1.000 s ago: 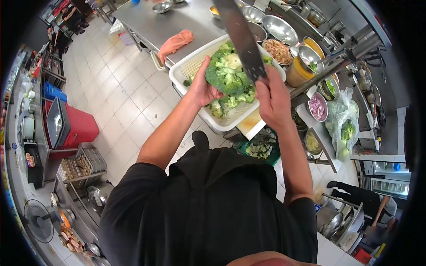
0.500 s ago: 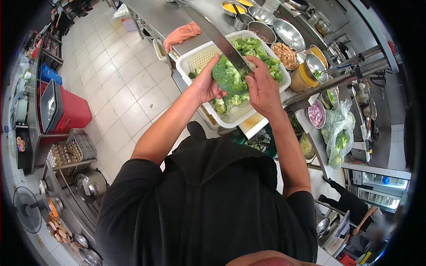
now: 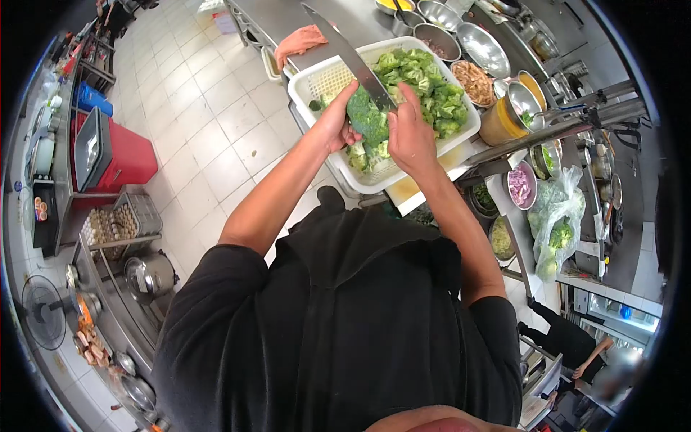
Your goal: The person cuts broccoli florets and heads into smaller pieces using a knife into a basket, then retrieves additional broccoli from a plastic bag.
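Note:
My left hand [image 3: 336, 121] is closed round the left side of a broccoli head [image 3: 366, 119], which hangs over the white perforated basket [image 3: 317, 81]. In my right hand [image 3: 412, 133] is the handle of a large knife [image 3: 351, 56]. Its broad blade slants up and to the left, with the part near the handle against the broccoli. Cut broccoli pieces [image 3: 443, 101] fill the right side of the basket, and a few lie beneath my hands. The handle is mostly hidden by my right fingers.
An orange cloth [image 3: 300, 42] lies on the steel table [image 3: 266, 16] behind the basket. Metal bowls [image 3: 481, 49] and a yellow container [image 3: 498, 126] stand to the right. A plastic bag of broccoli [image 3: 558, 223] hangs farther right. Another person [image 3: 568, 338] is at the lower right.
The knife blade has come down from high above the basket to the broccoli head. Both hands have drawn closer together, and the view has shifted, showing more cut pieces.

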